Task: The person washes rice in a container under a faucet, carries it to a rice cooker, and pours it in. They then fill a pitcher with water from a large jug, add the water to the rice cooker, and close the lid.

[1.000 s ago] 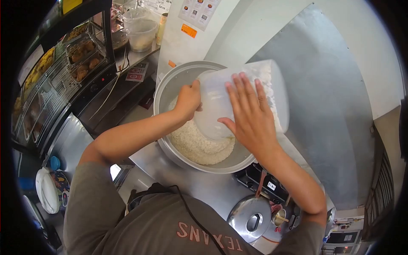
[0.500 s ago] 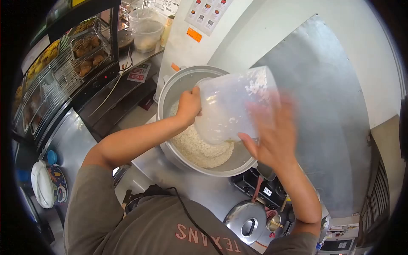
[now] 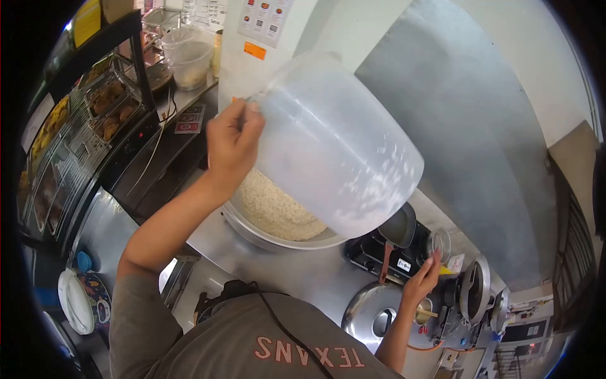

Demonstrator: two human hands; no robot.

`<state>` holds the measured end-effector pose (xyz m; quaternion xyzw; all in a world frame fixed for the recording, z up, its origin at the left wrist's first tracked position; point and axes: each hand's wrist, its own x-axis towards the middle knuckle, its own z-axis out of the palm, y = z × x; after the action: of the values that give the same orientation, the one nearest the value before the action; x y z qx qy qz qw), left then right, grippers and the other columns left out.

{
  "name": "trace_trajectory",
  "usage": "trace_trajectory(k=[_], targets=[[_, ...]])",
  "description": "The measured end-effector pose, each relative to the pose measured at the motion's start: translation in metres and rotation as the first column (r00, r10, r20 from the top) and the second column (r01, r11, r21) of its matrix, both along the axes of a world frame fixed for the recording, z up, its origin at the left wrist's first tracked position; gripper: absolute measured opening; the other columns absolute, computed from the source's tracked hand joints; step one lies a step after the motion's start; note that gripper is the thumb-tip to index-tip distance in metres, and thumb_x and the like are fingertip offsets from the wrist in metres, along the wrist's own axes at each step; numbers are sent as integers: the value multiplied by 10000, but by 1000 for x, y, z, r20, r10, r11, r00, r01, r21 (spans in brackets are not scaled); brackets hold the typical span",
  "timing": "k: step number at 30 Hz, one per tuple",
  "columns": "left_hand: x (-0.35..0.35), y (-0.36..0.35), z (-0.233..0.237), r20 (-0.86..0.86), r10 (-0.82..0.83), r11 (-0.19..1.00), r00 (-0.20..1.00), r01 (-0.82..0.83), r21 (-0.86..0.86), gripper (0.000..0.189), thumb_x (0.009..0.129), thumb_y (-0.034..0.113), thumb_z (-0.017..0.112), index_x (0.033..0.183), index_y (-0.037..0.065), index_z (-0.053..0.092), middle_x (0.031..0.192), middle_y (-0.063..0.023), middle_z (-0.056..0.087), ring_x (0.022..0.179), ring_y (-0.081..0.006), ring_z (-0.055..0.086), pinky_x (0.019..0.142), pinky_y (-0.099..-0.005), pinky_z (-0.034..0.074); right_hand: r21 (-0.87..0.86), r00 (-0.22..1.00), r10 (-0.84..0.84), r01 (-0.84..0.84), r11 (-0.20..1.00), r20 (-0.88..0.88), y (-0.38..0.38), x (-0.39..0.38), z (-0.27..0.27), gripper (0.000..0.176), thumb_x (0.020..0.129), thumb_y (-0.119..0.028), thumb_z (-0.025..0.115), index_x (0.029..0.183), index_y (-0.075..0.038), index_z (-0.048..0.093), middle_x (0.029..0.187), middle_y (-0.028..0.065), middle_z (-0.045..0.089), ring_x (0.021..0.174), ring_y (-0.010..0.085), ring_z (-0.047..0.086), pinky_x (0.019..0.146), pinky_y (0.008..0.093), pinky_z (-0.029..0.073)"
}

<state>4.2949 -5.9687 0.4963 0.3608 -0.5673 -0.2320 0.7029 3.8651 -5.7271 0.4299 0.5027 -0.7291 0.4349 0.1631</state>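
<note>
My left hand (image 3: 235,142) is closed on the rim of a large translucent container (image 3: 341,145), which is tipped over a big metal pot (image 3: 252,235). White grains cling inside the container's lower end. Pale rice (image 3: 271,205) lies in the pot, partly hidden by the container. My right hand (image 3: 421,283) is low on the right, away from the container, with its fingertips together at the near edge of a small clear round cup (image 3: 440,243) beside the stove.
A black stove (image 3: 363,252) bears a dark pan (image 3: 398,227). A round metal lid (image 3: 372,319) lies nearer my body, with more pans (image 3: 473,290) at the right. On the left stand a glass food cabinet (image 3: 82,139) and a clear tub (image 3: 190,66).
My right hand has left the container's side and moved down to the cup. The container has been raised and looks larger, with my left hand higher and further left. The view has shifted.
</note>
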Motion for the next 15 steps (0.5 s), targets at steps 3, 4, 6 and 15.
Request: trace_trajectory(k=[3,4,6,15], targets=[[9,26,25,297,229,915,927,-101,-390,222,862,141,625,728,13,503,582,-51,348,507,-131,350,467,-309,315,41,924,-196,193,980,327,77,-50,-89,386,1009,-242,565,1224,74,613,1273,237,645,1163,372,632,1001,411,470],[16,29,23,365,335,830,869,-89,-551,136,793,133,640,776,11,582,620,-75,494,506,-163,462,480,-289,392,206,920,-339,299,932,197,108,-74,-122,421,970,-265,622,1233,64,611,1241,245,654,1127,385,645,979,419,482],[32,36,15,462,588,649,664,-46,-760,294,754,198,673,952,-19,646,881,-153,706,703,-254,679,660,-330,557,397,861,-494,413,819,124,169,-107,-180,480,906,-284,688,1247,43,603,1221,275,648,1129,426,628,967,448,486],[170,124,5,261,798,492,543,-339,-802,431,939,283,520,1020,-104,691,983,-226,717,833,-369,712,777,-424,602,790,733,-667,328,518,132,286,-167,-282,888,802,-415,754,1526,-99,348,1498,307,398,1335,530,423,1088,531,409]])
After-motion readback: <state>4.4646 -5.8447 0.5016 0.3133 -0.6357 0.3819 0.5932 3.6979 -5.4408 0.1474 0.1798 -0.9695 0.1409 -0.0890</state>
